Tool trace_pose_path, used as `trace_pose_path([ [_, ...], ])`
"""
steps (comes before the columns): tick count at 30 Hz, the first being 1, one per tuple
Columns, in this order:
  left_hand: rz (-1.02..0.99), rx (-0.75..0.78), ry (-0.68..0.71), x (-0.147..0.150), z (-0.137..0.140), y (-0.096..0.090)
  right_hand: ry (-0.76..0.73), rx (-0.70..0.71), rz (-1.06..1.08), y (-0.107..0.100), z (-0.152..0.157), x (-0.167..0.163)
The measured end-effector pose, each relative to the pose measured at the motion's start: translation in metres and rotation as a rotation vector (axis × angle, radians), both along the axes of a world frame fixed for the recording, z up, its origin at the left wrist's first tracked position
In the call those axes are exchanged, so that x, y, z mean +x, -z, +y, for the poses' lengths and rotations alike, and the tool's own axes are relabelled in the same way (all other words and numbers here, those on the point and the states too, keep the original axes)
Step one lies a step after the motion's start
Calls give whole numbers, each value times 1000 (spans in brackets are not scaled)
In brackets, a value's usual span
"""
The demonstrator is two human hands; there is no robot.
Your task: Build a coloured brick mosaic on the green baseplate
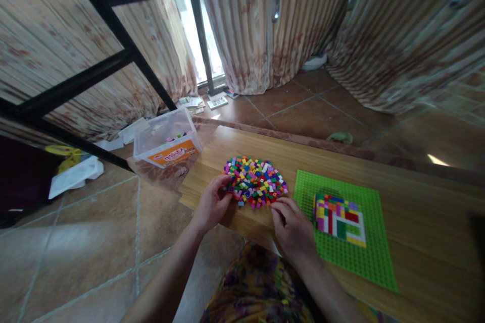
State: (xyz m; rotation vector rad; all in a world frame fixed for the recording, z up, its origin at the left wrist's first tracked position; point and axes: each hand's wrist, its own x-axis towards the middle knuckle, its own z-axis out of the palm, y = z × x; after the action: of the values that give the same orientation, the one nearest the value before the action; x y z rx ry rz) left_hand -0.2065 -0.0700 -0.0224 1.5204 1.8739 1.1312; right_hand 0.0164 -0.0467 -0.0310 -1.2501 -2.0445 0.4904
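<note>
A pile of small colourful toy bricks (253, 180) lies on a wooden table. My left hand (215, 202) touches the pile's left edge, its thumb and fingers curved apart around loose bricks. At the lower right edge of the pile is my right hand (291, 224), its fingers bent and closed together at the tips; anything between them is too small to make out. To the right of that hand lies a green baseplate (352, 267). On it stands a block of built-up bricks (341, 219) in many colours, with white, red, green and yellow pieces on its near side.
A clear plastic bin (166, 133) with an orange label and some bricks inside stands beyond the table's left end. The wooden table (424, 242) stretches to the right. Dark metal bars (125, 55) cross the upper left, before striped curtains (246, 35). Papers (193, 103) lie on the floor.
</note>
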Motion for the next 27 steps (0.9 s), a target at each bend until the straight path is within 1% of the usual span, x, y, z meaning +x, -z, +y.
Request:
trace_pose_path([
  [3,26,36,41,0,-4,-5,-2,-13,8,0,0,0],
  [7,164,-1,105,0,-11,-10,-14,-44,17,1,0,1],
  [12,306,-13,113,0,-10,-5,-22,-66,27,3,-1,2],
  [16,330,-6,118,-1,-6,-2,-26,-64,40,4,-2,3],
  [19,297,13,107,-1,-4,-8,-30,-62,54,4,-2,3],
  [21,236,43,85,0,-4,-14,-29,-64,82,2,-2,3],
  [23,111,68,54,4,-4,-23,-32,-70,127,-3,-2,3],
  [25,-131,51,28,14,-4,-31,-35,-75,182,-10,-3,2],
  [27,-496,-29,23,29,-4,-39,-37,-73,231,-20,-4,1],
])
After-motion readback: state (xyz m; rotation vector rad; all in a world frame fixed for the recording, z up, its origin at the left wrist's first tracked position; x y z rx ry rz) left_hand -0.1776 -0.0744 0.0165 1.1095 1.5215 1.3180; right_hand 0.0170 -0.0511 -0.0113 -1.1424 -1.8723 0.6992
